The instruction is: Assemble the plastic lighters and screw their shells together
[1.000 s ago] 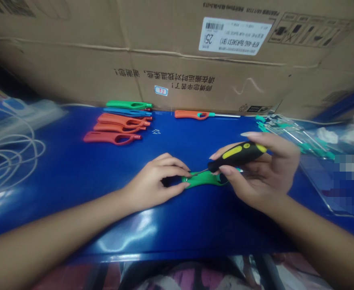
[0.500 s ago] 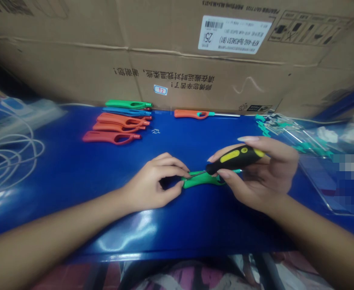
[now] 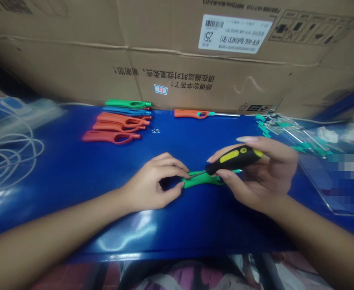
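The green lighter casing (image 3: pixel 199 181) is lying mid-desk (image 3: pixel 180 139); the left hand (image 3: pixel 149 183) is pinching its left end with narrowed fingers! The right hand (image 3: pixel 264 173) is gripping the screwdriver (image 3: pixel 230 156), now sitting slightly further left, apparently working that end.

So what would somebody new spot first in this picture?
Probably the black-and-yellow screwdriver in the right hand, slanting over a green handle whose left end is pinched by the left hand. Next, perhaps, the bright red, orange, blue and green handles lying further back on the left of the blue table. Behind them stands a big cardboard box with upside-down writing.
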Available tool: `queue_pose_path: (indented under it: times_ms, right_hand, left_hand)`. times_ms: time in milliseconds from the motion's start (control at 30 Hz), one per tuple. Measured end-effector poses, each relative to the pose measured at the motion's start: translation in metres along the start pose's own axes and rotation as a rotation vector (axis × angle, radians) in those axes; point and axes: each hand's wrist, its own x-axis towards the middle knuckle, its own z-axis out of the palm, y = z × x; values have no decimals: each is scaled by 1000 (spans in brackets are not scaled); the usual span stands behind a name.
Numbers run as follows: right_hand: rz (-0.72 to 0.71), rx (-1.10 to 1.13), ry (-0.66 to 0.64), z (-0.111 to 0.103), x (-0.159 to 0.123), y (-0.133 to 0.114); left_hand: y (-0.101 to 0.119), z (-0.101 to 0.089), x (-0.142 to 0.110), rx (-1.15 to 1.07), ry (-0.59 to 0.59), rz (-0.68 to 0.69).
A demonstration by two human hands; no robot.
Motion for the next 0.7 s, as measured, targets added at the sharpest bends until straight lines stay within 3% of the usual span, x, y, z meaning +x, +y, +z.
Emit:
queue_pose_path:
  times_ms: [200,433,567,700]
  right_hand:
    - [60,49,-4,-1,-3,1]
    - [130,92,-137,-7,1,-1]
    - [50,-36,-153,-7,12,1]
    - [-34,-319,-210,-7,25,0]
  left_hand:
    - [-1,0,0,0,-15,1]
    - [-3,1,-1,1,-39,6]
    - [-4,1,-2,4,-40,8]
    - [-5,0,-3,2,-32,-1]
